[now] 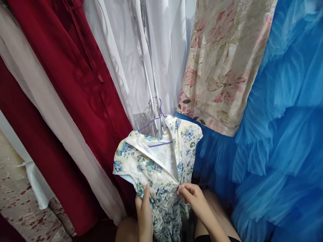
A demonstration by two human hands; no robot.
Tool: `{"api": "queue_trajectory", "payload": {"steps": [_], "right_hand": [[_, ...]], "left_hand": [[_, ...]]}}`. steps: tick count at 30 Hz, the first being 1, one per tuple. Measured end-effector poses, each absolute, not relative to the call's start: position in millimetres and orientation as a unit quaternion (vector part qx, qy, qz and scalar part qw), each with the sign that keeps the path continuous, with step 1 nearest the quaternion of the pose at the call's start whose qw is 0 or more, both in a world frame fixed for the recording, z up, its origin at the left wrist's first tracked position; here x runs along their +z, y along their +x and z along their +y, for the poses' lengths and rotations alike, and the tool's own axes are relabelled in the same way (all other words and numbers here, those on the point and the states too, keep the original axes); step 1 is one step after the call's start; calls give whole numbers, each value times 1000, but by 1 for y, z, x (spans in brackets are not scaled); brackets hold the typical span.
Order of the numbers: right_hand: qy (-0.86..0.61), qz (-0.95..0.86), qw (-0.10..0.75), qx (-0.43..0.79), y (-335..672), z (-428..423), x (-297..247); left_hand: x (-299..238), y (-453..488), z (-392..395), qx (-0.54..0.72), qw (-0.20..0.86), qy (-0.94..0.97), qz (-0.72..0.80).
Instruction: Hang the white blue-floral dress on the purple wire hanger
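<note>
A small cream dress with blue flower print [156, 168] hangs on a purple wire hanger [157, 117] in front of me. Its back opening is spread apart down to a zip. My left hand [144, 210] grips the dress fabric at the left of the opening, thumb on top. My right hand [193, 198] pinches the zip pull [179, 184] at the bottom of the opening.
Hanging clothes crowd round: a dark red gown [75, 87] and a pale sheer one [42, 101] at left, white sheer fabric [151, 50] behind, a cream dress with pink flowers [222, 60] upper right, and a big blue tulle skirt [282, 134] at right.
</note>
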State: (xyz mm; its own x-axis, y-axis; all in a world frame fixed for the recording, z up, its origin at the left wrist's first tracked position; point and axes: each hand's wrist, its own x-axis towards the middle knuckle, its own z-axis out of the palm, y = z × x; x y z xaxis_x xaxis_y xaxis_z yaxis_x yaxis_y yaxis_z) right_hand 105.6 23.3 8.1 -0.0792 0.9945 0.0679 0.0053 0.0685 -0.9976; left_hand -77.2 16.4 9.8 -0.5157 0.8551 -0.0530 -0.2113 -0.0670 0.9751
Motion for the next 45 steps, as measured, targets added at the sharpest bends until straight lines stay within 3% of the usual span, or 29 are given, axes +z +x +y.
{"api": "queue_trajectory", "payload": {"steps": [4,6,10,14,23,30,36,45], "right_hand": [[-456,-558,439,537,108,27,-3],[-443,-568,415,556,105,27,-7],[-421,-597,380,568,99,21,-4],[-412,-612,387,554,102,15,5],[-360,-389,472,704,146,26,26],[-342,-488,476,647,146,76,128],[-313,-487,535,615,120,121,204],[-325,-542,567,528,109,111,223]], "left_hand": [[6,-95,23,665,130,404,615],[1,-92,21,592,88,497,628],[-20,-66,14,442,279,635,569],[-33,-41,12,453,372,610,533],[11,4,-5,420,344,690,480],[16,-6,-17,328,272,741,520],[12,-19,-20,284,266,748,538],[3,-44,-5,341,341,712,510]]}}
